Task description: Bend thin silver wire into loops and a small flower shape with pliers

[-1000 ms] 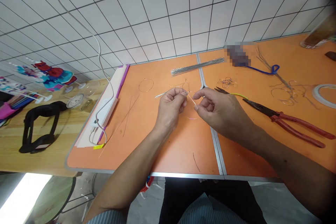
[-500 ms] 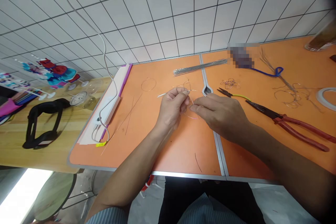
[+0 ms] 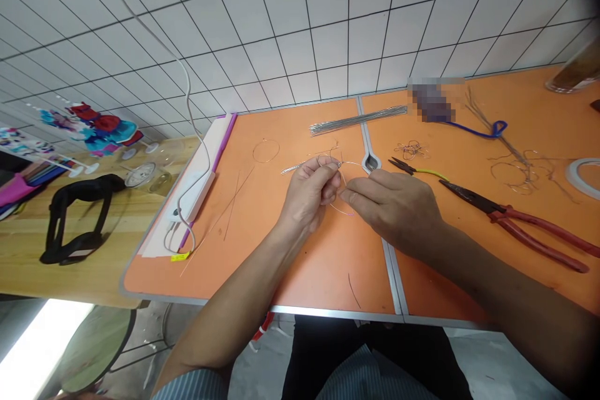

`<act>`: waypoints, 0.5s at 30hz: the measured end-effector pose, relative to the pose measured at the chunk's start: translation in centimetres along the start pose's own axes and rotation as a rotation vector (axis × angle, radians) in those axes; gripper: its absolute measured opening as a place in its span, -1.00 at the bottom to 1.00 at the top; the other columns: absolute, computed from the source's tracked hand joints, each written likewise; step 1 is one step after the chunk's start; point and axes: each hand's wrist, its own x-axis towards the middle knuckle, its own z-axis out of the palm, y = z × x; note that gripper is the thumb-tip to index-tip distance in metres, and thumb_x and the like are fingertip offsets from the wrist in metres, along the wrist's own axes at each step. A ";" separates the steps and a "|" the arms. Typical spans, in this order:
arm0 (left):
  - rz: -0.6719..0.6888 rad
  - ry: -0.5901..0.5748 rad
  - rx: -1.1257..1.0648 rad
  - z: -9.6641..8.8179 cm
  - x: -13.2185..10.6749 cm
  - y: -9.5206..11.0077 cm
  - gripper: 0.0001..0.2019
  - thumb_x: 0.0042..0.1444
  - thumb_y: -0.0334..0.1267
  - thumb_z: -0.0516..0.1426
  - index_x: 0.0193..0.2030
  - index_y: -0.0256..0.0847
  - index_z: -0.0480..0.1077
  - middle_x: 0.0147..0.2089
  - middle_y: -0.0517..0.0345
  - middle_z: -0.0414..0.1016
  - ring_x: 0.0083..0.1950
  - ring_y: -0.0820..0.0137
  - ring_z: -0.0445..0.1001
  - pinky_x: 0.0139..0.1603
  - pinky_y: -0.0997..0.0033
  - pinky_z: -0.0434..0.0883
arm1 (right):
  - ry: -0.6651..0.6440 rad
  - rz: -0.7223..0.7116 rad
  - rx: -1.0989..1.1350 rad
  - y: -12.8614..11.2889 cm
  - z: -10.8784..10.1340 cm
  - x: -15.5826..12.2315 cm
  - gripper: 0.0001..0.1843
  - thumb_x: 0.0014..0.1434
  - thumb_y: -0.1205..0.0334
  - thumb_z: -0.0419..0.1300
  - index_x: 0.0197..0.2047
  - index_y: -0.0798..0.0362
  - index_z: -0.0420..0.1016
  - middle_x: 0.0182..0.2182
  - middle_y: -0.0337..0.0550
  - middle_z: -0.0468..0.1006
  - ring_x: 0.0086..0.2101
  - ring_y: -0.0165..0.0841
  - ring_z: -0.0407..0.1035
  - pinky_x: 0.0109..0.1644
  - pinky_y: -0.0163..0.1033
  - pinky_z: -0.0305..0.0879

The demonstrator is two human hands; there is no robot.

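Note:
Thin, light-coloured wire (image 3: 352, 164) loops between my two hands above the orange table. My left hand (image 3: 310, 190) pinches it between thumb and forefinger. Close by on the right, my right hand (image 3: 394, 200) has its fingers closed on the same wire. A curved stretch of the wire hangs below the fingertips. The very tips of the fingers and the exact spot they grip are partly hidden. Just past my right hand lies a grey teardrop-shaped tool end (image 3: 371, 161), partly covered by my knuckles.
Red-handled pliers (image 3: 497, 206) and small yellow-handled pliers (image 3: 407, 167) lie at right. A bundle of straight wires (image 3: 359, 120) lies at the back. A wire ring (image 3: 265, 150) and a white power strip (image 3: 194, 200) are at left; a tape roll (image 3: 584, 176) is far right.
My right hand has turned slightly, and the wire between the hands has shifted a little. My left hand keeps its pinch in nearly the same place.

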 end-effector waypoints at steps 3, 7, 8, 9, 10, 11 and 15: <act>-0.021 0.001 -0.007 0.0 0.0 0.2 -0.83 0.04 -0.28 0.34 -0.34 -0.21 0.42 -0.54 0.33 0.30 -0.58 0.63 -0.02 -0.58 0.55 -0.11 | 0.029 -0.014 -0.036 0.0 0.0 0.0 -0.69 0.42 0.56 0.17 -0.20 0.05 0.67 -0.39 -0.17 0.61 -0.34 -0.28 0.22 -0.34 -0.08 0.03; -0.045 0.000 -0.023 -0.2 0.0 0.5 -0.83 -0.01 -0.32 0.35 -0.36 -0.22 0.42 -0.57 0.36 0.21 -0.58 0.63 -0.02 -0.60 0.57 -0.12 | 0.050 -0.032 -0.064 -0.1 0.0 0.0 -0.71 0.39 0.58 0.20 -0.22 0.06 0.67 -0.39 -0.19 0.61 -0.35 -0.28 0.20 -0.34 -0.09 0.05; -0.050 0.001 -0.025 -0.2 0.0 0.5 -0.83 -0.03 -0.34 0.35 -0.37 -0.22 0.42 -0.57 0.36 0.20 -0.58 0.63 -0.01 -0.60 0.57 -0.12 | 0.054 -0.033 -0.067 -0.2 0.0 0.0 -0.71 0.39 0.57 0.20 -0.23 0.06 0.67 -0.39 -0.20 0.61 -0.35 -0.28 0.21 -0.34 -0.09 0.05; -0.053 0.004 -0.028 -0.2 0.0 0.6 -0.83 -0.04 -0.35 0.35 -0.37 -0.22 0.42 -0.58 0.37 0.20 -0.58 0.63 -0.01 -0.61 0.58 -0.12 | 0.060 -0.032 -0.069 -0.2 0.1 0.0 -0.71 0.39 0.57 0.21 -0.23 0.06 0.67 -0.39 -0.20 0.61 -0.36 -0.28 0.21 -0.34 -0.09 0.05; -0.055 0.009 -0.030 -0.1 -0.1 0.6 -0.83 -0.05 -0.36 0.35 -0.38 -0.22 0.42 -0.58 0.37 0.20 -0.58 0.63 -0.01 -0.61 0.58 -0.13 | 0.066 -0.033 -0.071 -0.2 0.1 0.1 -0.71 0.39 0.57 0.21 -0.24 0.05 0.67 -0.39 -0.20 0.61 -0.36 -0.28 0.21 -0.34 -0.09 0.04; -0.055 0.012 -0.033 -0.1 -0.1 0.7 -0.83 -0.06 -0.36 0.35 -0.39 -0.22 0.42 -0.59 0.37 0.19 -0.58 0.63 -0.02 -0.61 0.58 -0.13 | 0.068 -0.033 -0.072 -0.2 0.1 0.1 -0.71 0.39 0.57 0.21 -0.25 0.05 0.66 -0.39 -0.21 0.62 -0.36 -0.28 0.21 -0.35 -0.09 0.04; -0.042 0.022 -0.026 0.0 -0.1 0.7 -0.82 -0.08 -0.37 0.35 -0.42 -0.22 0.40 -0.58 0.38 0.18 -0.59 0.65 -0.02 -0.62 0.59 -0.12 | 0.062 -0.032 -0.059 -0.3 0.1 0.1 -0.68 0.40 0.57 0.18 -0.25 0.04 0.65 -0.36 -0.20 0.64 -0.35 -0.28 0.21 -0.34 -0.09 0.05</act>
